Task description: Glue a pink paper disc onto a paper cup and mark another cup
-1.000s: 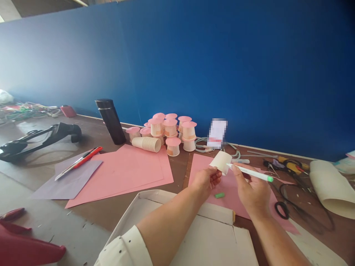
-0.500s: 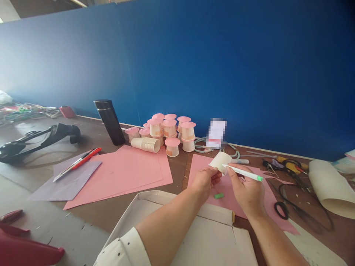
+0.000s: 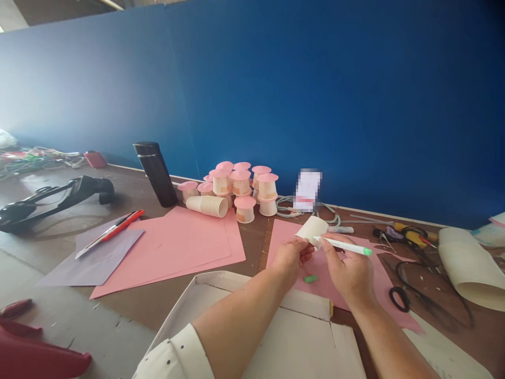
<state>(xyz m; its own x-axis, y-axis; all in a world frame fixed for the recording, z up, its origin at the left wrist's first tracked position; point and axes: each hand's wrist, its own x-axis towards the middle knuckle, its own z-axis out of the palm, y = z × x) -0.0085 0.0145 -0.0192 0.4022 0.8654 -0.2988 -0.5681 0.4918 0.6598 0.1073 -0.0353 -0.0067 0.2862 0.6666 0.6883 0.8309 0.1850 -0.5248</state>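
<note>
My left hand pinches a cream paper cup by its near edge, the cup lying tilted above pink paper. In my right hand is a white marker with a green end, its tip against or very near the cup's side. Any mark at the tip is too small to make out. Below the cup, a green marker cap lies on the pink sheet. Just behind the cup rests another capped marker or glue tube.
Several cups with pink disc tops stand stacked near the blue partition. A nested cup stack, black flask, red cutter and pink sheets lie leftward. Scissors and rolled card are right; a cardboard box is near.
The marker and my right hand have shifted very slightly left against the cup. Both grips stay the same, and the things on the table have not moved.
</note>
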